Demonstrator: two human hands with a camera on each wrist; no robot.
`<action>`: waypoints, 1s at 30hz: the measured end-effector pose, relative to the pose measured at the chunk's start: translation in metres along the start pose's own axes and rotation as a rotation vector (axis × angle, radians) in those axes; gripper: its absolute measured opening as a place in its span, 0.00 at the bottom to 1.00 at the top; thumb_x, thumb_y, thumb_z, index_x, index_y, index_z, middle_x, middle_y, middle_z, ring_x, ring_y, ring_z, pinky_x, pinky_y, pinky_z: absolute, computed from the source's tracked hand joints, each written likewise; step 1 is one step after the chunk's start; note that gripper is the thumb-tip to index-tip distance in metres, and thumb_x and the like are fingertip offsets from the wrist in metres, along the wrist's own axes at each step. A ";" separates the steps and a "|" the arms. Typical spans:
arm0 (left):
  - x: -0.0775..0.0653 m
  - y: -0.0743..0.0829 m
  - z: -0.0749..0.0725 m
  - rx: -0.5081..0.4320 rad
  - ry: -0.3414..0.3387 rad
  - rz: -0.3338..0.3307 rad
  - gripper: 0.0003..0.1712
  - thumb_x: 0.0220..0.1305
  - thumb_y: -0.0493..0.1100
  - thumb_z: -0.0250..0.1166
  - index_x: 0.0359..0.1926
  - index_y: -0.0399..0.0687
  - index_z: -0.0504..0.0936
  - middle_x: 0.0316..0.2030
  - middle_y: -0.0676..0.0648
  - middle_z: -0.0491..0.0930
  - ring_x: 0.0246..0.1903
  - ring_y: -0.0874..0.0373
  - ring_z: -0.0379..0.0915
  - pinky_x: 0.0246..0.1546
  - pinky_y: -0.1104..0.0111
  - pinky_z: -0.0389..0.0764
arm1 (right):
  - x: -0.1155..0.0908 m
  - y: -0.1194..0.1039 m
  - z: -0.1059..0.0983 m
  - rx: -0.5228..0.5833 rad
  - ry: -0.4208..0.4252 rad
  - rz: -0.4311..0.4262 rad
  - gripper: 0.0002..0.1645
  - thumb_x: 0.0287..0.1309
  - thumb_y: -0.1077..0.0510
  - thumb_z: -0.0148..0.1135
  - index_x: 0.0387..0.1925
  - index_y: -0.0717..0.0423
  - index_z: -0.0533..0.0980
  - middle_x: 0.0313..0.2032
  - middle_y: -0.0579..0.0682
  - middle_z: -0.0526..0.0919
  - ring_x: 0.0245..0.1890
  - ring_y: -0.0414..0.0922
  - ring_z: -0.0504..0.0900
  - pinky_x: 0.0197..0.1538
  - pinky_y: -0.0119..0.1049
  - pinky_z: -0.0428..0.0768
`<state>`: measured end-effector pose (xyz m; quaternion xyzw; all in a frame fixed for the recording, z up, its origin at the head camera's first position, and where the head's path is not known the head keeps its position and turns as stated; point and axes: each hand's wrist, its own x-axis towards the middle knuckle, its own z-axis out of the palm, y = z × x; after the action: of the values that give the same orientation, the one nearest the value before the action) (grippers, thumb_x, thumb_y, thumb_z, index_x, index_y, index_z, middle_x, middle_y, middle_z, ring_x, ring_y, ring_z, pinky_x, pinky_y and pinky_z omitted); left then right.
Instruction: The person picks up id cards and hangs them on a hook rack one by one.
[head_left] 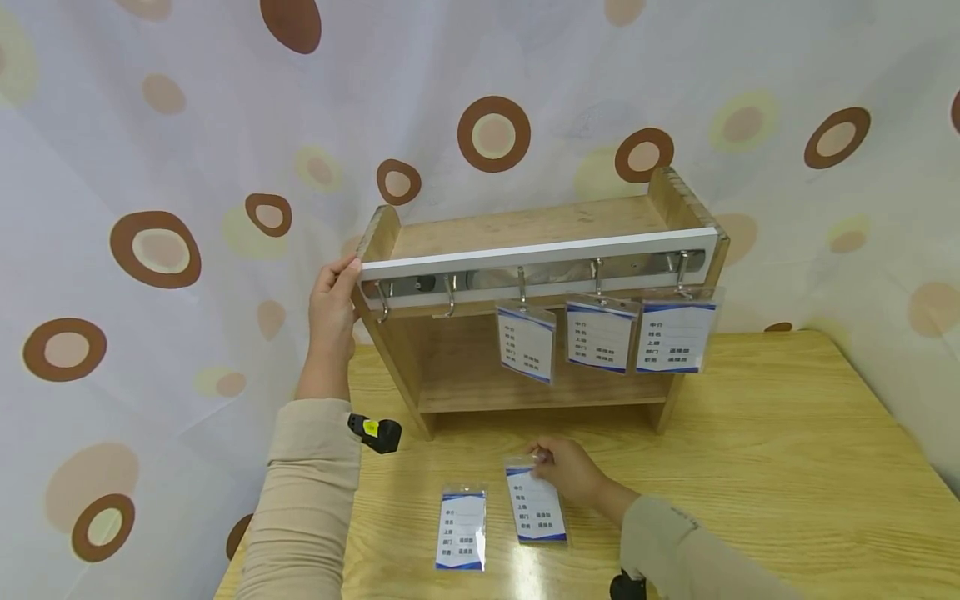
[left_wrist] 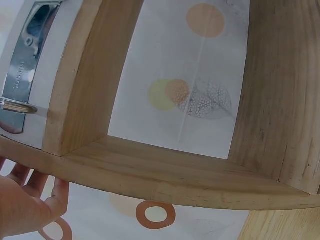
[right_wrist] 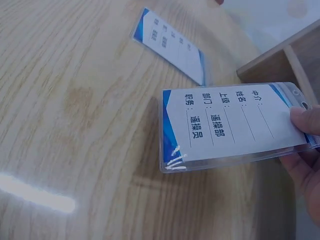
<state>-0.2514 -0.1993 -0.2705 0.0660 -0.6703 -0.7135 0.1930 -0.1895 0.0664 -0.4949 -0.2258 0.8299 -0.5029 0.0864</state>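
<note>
My right hand (head_left: pixel 572 473) pinches the top edge of a clear-sleeved name badge (head_left: pixel 536 504), thumb on its printed face in the right wrist view. The badge is white with blue ends, held over the table. A second badge (head_left: pixel 461 531) lies flat to its left. My left hand (head_left: pixel 332 312) holds the upper left corner of a small wooden shelf (head_left: pixel 543 400), fingers against the outer side panel in the left wrist view. Along the shelf's white front rail (head_left: pixel 540 248) runs a metal hook strip; three badges (head_left: pixel 600 336) hang from its middle and right hooks.
The two left hooks (head_left: pixel 450 296) carry nothing. Below stands the wood-grain table (head_left: pixel 787 467), with a rounded far right corner. Behind the shelf, a white cloth (head_left: pixel 562 50) with brown and yellow spots covers the wall.
</note>
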 end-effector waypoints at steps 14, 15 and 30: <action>0.001 -0.001 0.000 -0.004 -0.004 -0.005 0.17 0.59 0.48 0.55 0.47 0.46 0.71 0.52 0.49 0.66 0.51 0.59 0.60 0.50 0.54 0.60 | 0.011 -0.035 -0.015 -0.004 0.003 -0.052 0.14 0.47 0.69 0.58 0.39 0.60 0.74 0.38 0.53 0.77 0.38 0.46 0.75 0.37 0.30 0.73; 0.001 -0.001 0.000 0.000 -0.004 -0.005 0.18 0.59 0.48 0.55 0.48 0.46 0.71 0.52 0.49 0.66 0.51 0.59 0.60 0.50 0.54 0.60 | 0.011 -0.038 -0.016 -0.007 0.004 -0.059 0.14 0.47 0.69 0.59 0.39 0.60 0.74 0.38 0.53 0.77 0.38 0.46 0.75 0.37 0.30 0.73; 0.000 -0.001 -0.001 0.001 -0.007 0.003 0.19 0.59 0.49 0.55 0.49 0.46 0.71 0.53 0.49 0.66 0.52 0.59 0.59 0.50 0.54 0.59 | 0.023 -0.079 -0.029 0.029 0.046 -0.096 0.14 0.47 0.67 0.60 0.40 0.58 0.75 0.37 0.50 0.78 0.36 0.44 0.75 0.35 0.29 0.73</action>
<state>-0.2511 -0.1997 -0.2715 0.0628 -0.6714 -0.7131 0.1918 -0.1978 0.0475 -0.4100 -0.2522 0.8124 -0.5237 0.0462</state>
